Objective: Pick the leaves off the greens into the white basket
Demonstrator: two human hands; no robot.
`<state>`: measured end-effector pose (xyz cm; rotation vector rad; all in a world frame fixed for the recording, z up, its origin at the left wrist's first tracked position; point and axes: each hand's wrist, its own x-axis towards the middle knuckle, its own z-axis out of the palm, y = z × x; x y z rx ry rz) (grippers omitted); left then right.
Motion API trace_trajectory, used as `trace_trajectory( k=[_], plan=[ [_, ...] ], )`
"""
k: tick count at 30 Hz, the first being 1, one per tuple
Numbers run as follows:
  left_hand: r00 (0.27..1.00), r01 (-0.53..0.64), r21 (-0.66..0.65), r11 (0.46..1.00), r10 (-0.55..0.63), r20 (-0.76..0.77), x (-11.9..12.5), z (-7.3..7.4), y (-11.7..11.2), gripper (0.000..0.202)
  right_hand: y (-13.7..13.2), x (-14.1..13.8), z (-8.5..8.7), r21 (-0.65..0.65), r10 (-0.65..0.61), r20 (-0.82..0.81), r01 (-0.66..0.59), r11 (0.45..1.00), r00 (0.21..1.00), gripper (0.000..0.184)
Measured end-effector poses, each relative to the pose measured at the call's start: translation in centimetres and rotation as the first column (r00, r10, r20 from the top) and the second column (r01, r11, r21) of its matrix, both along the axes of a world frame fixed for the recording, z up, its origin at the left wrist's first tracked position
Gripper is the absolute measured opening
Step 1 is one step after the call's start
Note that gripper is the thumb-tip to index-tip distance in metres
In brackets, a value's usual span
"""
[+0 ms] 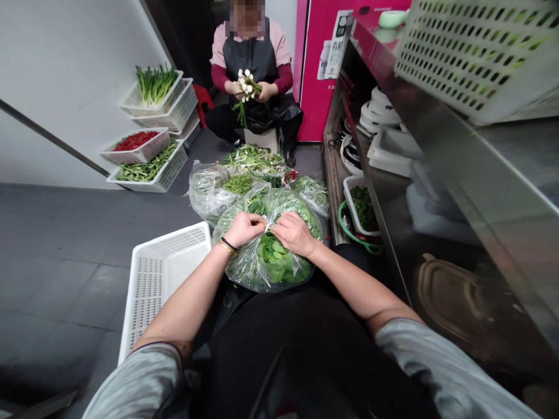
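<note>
- Left hand [244, 229] and right hand [295, 234] nearly meet, fingertips pinched on the gathered neck [268, 223] of a clear bag [262, 267] of greens [279, 251] before the black apron [305, 343].
- Small, even tugs close to the gather should spare the thin plastic.
- I count one bag held, one white basket [151, 285] alongside, one co-worker [251, 55], one white-bulbed bunch [248, 86].

The dark floor [65, 250] carries a white crate [146, 291]; beyond the crate sit a basket of green pods [175, 169], slightly left, and a trimmings heap [253, 156], right. Well right of the crate, the steel worktop [524, 145] bears a slotted basket [437, 58].
</note>
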<state>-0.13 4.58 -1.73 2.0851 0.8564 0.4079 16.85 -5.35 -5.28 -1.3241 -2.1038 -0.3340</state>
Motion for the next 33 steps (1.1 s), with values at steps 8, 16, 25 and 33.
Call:
trace_trajectory(
  k=[8, 16, 25, 33],
  plan=[
    [0.989, -0.006, 0.086, 0.996, 0.018, -0.147, 1.7, 0.6, -0.8, 0.013, 0.1, -0.1, -0.2, 0.067, -0.007, 0.035, 0.004, 0.998, 0.999, 0.032],
    [0.923, -0.343, 0.034, 0.939, 0.33, 0.195, -2.6, 0.5, 0.4, 0.016, -0.7, 0.3, -0.2, 0.088, 0.005, -0.023, -0.003, 0.996, 1.0, 0.028],
    [0.994, -0.075, 0.419, 0.905, 0.033, 0.107, -0.1, 0.0, -2.6, 0.012, -0.1, 0.4, -0.2, 0.093, 0.015, -0.05, -0.01, 0.996, 0.999, 0.026],
    [0.983, 0.134, 0.394, 0.909, -0.07, -0.172, 0.7, 0.1, -1.5, 0.012, -0.6, 0.4, -0.6, 0.079, 0.018, 0.011, -0.019, 0.997, 1.0, 0.031]
  ],
)
